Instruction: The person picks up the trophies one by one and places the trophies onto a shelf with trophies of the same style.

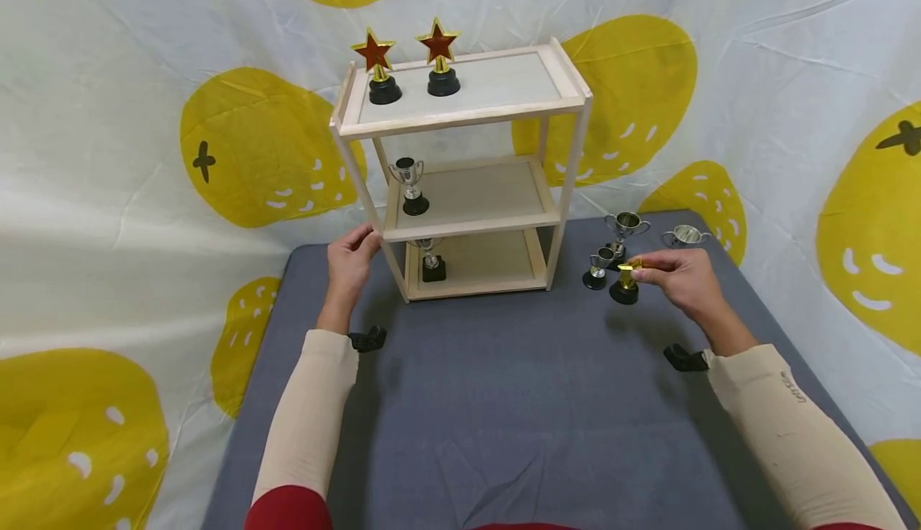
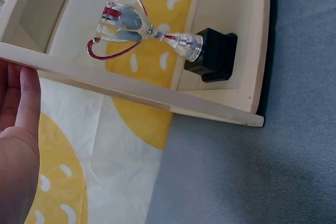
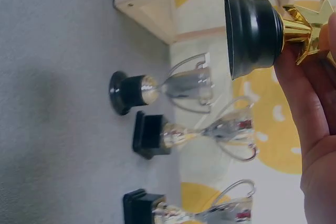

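Note:
My right hand [image 1: 683, 278] pinches a gold star trophy [image 3: 296, 32] by its star. Its black round base [image 3: 252, 34] hangs tilted above the table; the fingers cover much of the star. Beside it stand a small silver cup trophy [image 1: 600, 261] and larger silver cup trophies [image 3: 231, 127]. My left hand [image 1: 350, 262] grips the left front post of a wooden shelf [image 1: 460, 121], with fingertips partly hidden by the post. On the shelf's top are two red-star trophies [image 1: 374, 54]. One silver cup [image 1: 408, 174] stands on the middle level, another [image 2: 126, 23] on the lowest.
A grey cloth-covered table [image 1: 504, 402] carries the shelf and the loose trophies. Behind and beside it hangs a white curtain [image 1: 108, 162] with yellow fruit prints. Another silver cup [image 1: 686, 235] stands at the back right, partly behind my right hand.

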{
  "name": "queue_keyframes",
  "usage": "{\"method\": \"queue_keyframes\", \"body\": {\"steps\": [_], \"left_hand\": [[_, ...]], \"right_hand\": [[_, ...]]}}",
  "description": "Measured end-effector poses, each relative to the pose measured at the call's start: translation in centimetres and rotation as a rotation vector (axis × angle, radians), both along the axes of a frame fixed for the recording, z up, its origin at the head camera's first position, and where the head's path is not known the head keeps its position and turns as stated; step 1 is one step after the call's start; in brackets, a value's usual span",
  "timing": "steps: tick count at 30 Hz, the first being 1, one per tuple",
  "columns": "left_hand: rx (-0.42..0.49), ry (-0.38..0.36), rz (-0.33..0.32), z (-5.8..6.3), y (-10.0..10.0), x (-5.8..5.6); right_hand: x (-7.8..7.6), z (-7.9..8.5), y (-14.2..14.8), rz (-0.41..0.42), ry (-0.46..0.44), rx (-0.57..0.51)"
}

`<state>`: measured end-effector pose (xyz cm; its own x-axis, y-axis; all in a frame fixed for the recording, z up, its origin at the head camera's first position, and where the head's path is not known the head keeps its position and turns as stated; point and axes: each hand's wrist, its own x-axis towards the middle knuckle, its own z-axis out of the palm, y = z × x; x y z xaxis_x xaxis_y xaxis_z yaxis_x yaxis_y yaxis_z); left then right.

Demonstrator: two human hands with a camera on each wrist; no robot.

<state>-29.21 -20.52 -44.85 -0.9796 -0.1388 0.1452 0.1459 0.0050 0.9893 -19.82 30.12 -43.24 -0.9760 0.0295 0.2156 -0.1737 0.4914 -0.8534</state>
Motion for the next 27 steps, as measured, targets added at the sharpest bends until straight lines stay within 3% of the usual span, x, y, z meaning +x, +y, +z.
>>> {"method": "queue_keyframes", "body": {"steps": [4, 11, 27], "left_hand": [[0.027, -0.004, -0.016, 0.3, 0.1, 0.2], [0.03, 0.01, -0.03, 2.2, 0.7, 1.4], [0.034, -0.022, -0.015, 2.2, 0.7, 1.5]], "right_hand": [[-0.2, 0.4, 0.1, -0.01, -0.005, 0.014], [-1.4, 0.5, 0.8, 0.012, 0.052, 0.002], [-0.7, 4.4, -0.2, 0.127, 0.203, -0.082]]}}
